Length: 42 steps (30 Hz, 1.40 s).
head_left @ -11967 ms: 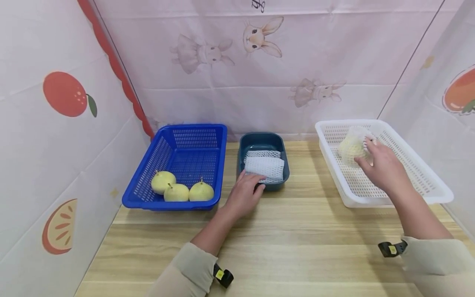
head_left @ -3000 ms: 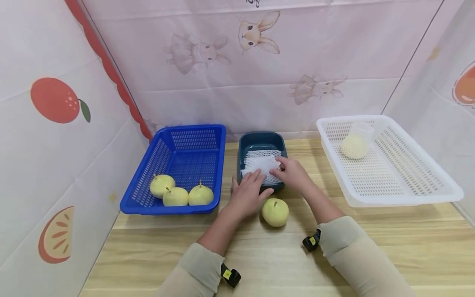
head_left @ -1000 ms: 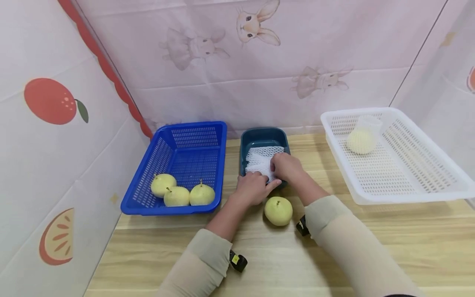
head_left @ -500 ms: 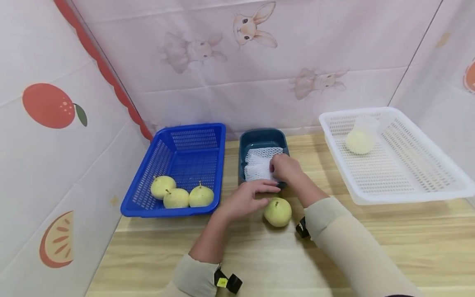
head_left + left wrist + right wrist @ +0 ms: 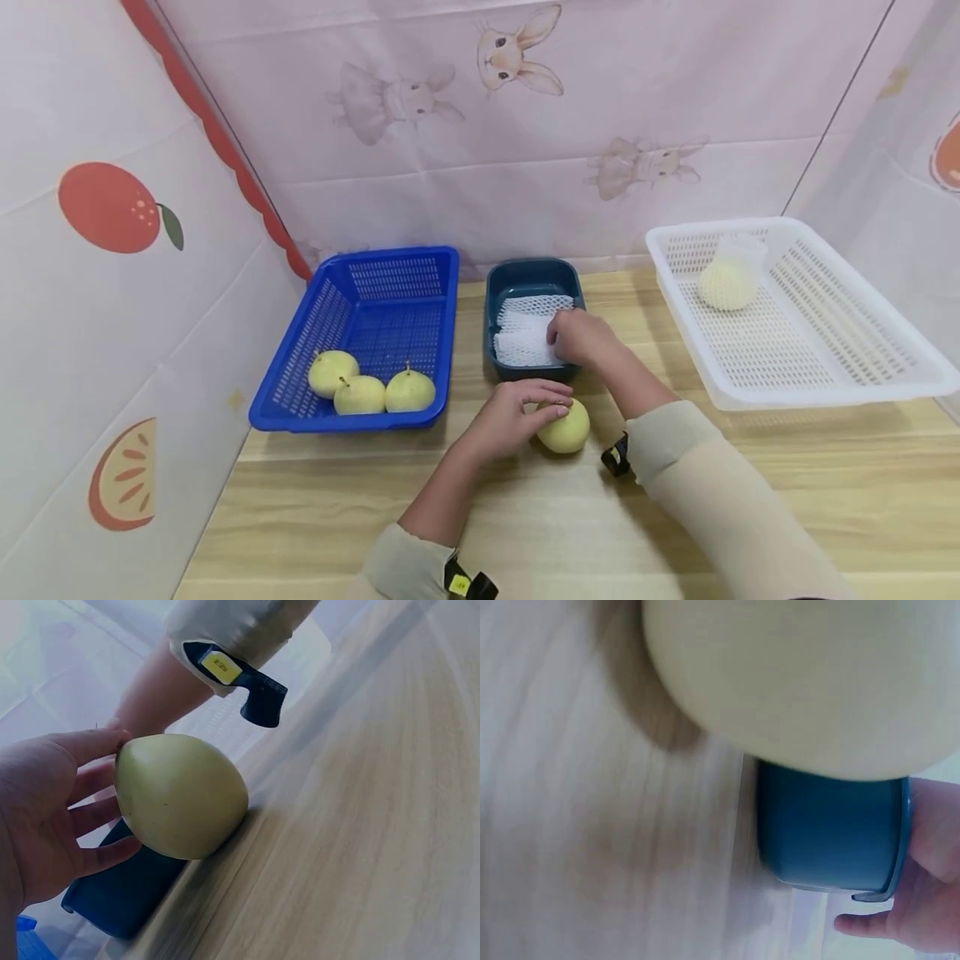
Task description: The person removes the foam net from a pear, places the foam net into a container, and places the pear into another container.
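My left hand (image 5: 517,417) reaches over a pale yellow-green pear (image 5: 566,429) on the table. Its thumb and fingers touch the pear's top; in the left wrist view the fingers (image 5: 97,815) spread loosely beside the pear. My right hand (image 5: 581,337) is at the right side of a dark teal tray (image 5: 532,271), its fingers curled at a white foam net sleeve (image 5: 521,346). In the right wrist view, tray and pear hide those fingertips, and one finger (image 5: 859,925) hangs outside the tray wall. Another foam net (image 5: 536,307) lies behind the first.
On the left, a blue basket (image 5: 262,400) holds three bare pears (image 5: 360,394). A white basket (image 5: 693,367) on the right contains one pear in a foam net (image 5: 729,283). Fabric screens printed with rabbits and fruit surround the table (image 5: 570,533).
Earlier, both hands worked at the foam nets. My left hand has since moved off them onto the pear, which came to the table before that. The right hand stays at the tray.
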Motion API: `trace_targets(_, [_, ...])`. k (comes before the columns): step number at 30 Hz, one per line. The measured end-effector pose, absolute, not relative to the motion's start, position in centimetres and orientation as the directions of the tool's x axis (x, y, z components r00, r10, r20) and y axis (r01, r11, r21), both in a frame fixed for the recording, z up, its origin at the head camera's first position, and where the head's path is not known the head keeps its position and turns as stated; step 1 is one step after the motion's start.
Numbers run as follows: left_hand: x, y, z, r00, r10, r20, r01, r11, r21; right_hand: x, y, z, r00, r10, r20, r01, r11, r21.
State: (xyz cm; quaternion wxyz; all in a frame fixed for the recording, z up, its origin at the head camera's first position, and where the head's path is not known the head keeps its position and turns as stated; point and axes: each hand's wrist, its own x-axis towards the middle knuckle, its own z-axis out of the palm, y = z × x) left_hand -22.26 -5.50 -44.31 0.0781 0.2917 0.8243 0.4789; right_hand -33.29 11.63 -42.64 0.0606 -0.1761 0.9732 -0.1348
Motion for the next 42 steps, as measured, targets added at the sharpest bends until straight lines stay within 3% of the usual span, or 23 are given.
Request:
trace_targets(4, [-22.4,-5.6,-44.1,-0.829,0.538,0.154,0.403,0.382,0.832,-32.8,12.0,-42.9,-0.931,-0.365,0.015,-0.351,0.883,-0.311])
trace_targets(14, [-22.0,-6.3,-43.8,-0.849,0.475,0.231,0.420,0.343,0.840,-30.3,13.2,-43.1,-0.920,-0.304,0.247,-0.392,0.742,-0.544])
trace_targets(23, [-22.2,-6.9,-43.0,-0.880,0.390,0.272,0.398,0.289,0.871,-26.9,13.8,-40.6,-0.897,-0.332,0.291,-0.441,0.641,-0.628])
trace_targets(31, [-22.5,-7.8,-41.6,-0.906,0.266,0.330,0.400,0.284,0.871,-25.6,13.1,-39.1,-0.892,-0.420,0.167,-0.402,0.568,-0.718])
trace_targets(37, [-22.6,-8.4,-40.6,-0.891,0.166,0.423,0.450,0.198,0.871,-24.9,12.4,-39.0,-0.841,-0.536,0.079,-0.358,0.440,-0.824])
trace_targets(42, [-22.4,-8.8,-40.1,-0.896,0.078,0.436,0.442,0.210,0.872,-24.5,11.6,-39.4,-0.785,-0.618,0.040,-0.326,0.358,-0.875])
